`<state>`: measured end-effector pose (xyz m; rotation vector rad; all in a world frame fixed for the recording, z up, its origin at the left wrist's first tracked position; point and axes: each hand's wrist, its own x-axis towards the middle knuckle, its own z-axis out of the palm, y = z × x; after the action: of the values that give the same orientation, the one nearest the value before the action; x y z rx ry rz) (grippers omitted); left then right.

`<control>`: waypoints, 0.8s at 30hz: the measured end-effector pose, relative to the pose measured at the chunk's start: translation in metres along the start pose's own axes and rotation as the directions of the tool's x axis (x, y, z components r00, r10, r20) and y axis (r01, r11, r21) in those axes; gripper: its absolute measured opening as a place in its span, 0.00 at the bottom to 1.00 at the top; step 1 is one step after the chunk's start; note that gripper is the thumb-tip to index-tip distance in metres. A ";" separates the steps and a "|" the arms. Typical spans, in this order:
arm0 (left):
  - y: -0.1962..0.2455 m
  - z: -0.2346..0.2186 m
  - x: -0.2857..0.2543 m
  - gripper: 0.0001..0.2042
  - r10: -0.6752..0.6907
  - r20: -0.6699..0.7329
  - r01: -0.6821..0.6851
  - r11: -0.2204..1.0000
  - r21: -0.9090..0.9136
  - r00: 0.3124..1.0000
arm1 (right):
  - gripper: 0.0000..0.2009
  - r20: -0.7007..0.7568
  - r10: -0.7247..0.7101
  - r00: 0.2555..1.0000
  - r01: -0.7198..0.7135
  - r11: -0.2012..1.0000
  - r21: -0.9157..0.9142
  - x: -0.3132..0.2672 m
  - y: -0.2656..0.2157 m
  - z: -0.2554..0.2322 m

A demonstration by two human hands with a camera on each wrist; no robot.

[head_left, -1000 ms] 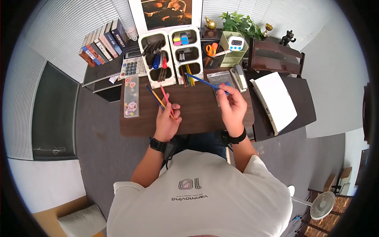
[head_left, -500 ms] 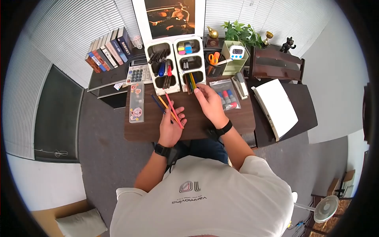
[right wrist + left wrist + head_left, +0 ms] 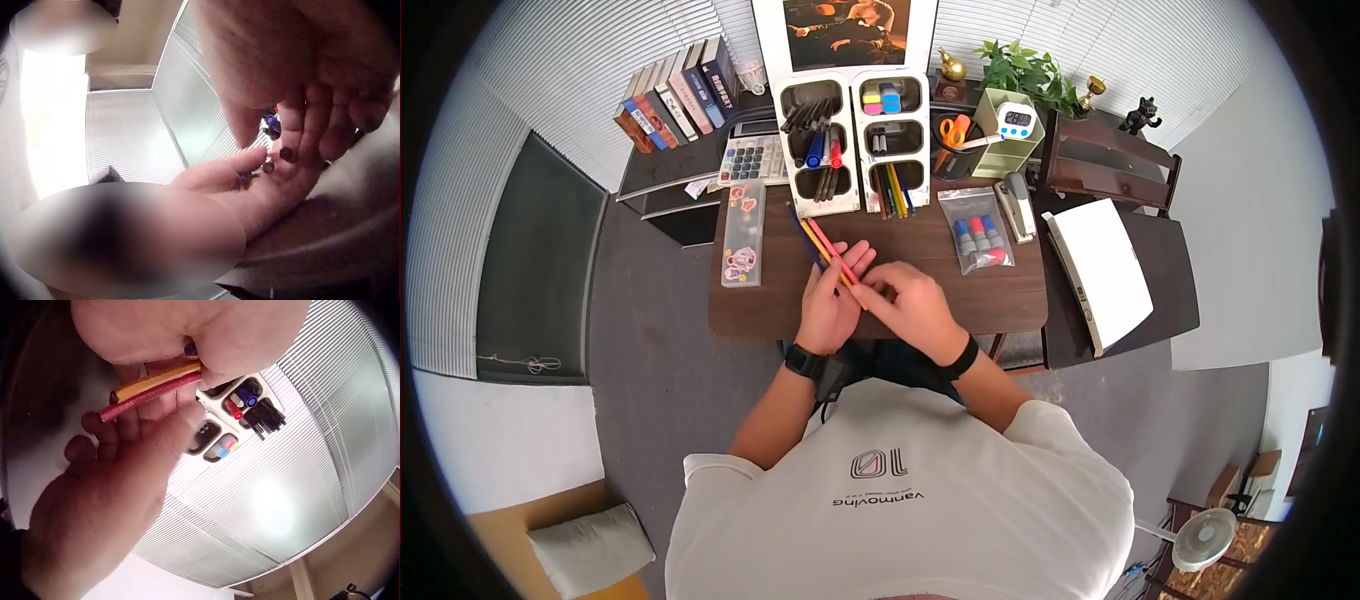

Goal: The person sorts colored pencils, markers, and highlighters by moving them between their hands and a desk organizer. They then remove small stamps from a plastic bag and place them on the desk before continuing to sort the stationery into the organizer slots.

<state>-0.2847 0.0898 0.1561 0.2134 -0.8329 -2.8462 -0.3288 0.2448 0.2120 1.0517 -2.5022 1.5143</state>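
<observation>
My left hand, palm up, holds three colored pencils between thumb and fingers: a pink pencil, an orange-yellow pencil and a dark blue pencil. They slant toward the organizers. Over the pencils' near ends is my right hand, its thumb and fingers apart in the right wrist view, with fingertips right at the ends. Beyond the hands stand two white three-compartment organizers. Several colored pencils, a blue one among them, sit in the right organizer's nearest compartment. Pens and markers fill the left organizer.
A sticker-covered pencil case lies at the table's left, with a calculator behind it. To the right are a clear bag of markers, a stapler, a pen cup with scissors, and a green holder with a timer.
The right hand put a blue pencil into the right organizer's near compartment, then came back to the left hand. The left hand still holds its three pencils.
</observation>
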 end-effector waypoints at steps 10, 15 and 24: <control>0.004 0.004 -0.004 0.21 -0.034 -0.045 0.037 0.998 0.058 0.998 | 0.11 -0.230 0.086 0.969 -0.028 0.969 0.247 -0.005 0.001 -0.035; 0.007 0.008 -0.004 0.23 -0.079 -0.050 0.081 0.996 0.040 0.996 | 0.10 -0.390 0.167 0.906 0.017 0.904 0.427 0.000 0.016 -0.066; 0.008 0.007 -0.007 0.24 -0.080 -0.032 0.081 0.996 0.029 0.996 | 0.22 -0.258 0.200 0.945 -0.135 0.959 0.250 0.043 0.035 -0.034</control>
<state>-0.2786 0.0883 0.1669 0.3013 -0.8812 -2.8982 -0.3916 0.2596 0.2177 0.5947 -2.3111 1.8861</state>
